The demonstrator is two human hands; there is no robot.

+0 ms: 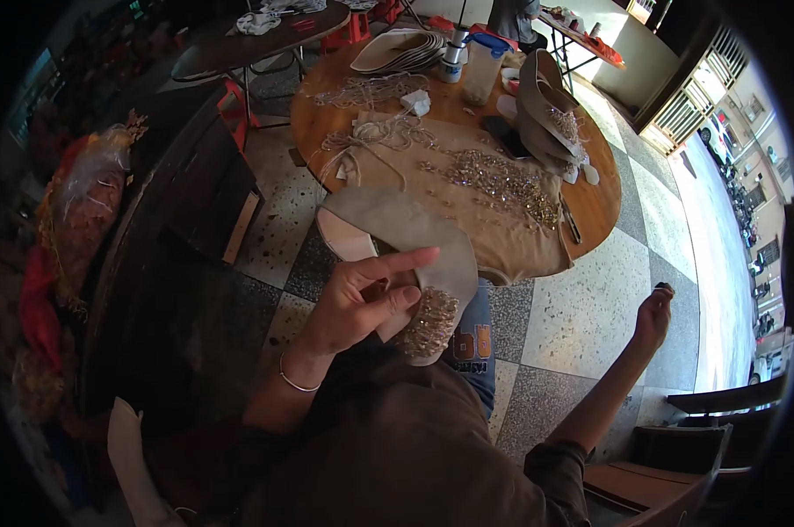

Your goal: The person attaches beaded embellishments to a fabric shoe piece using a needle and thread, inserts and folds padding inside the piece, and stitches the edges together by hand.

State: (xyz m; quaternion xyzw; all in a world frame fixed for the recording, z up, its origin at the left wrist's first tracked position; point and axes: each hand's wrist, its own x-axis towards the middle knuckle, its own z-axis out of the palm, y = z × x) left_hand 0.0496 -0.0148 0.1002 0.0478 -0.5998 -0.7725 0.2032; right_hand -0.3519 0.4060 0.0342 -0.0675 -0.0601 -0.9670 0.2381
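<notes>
My left hand is closed on a curved grey-beige fabric piece, shaped like a shoe upper, over my lap. Its thumb and index finger point right across the fabric. A dense patch of shiny beads covers the piece's lower end. Far out to the right, my right hand is raised above the floor with its fingers pinched together. Something small and dark shows at its fingertips, too small to name. Any needle or thread between the hands cannot be made out.
On the round wooden table lies a beige cloth with loose beads, a pen and a dark phone. Behind are a blue-lidded plastic jug, stacked fabric pieces and another beaded piece. A wooden chair stands at lower right.
</notes>
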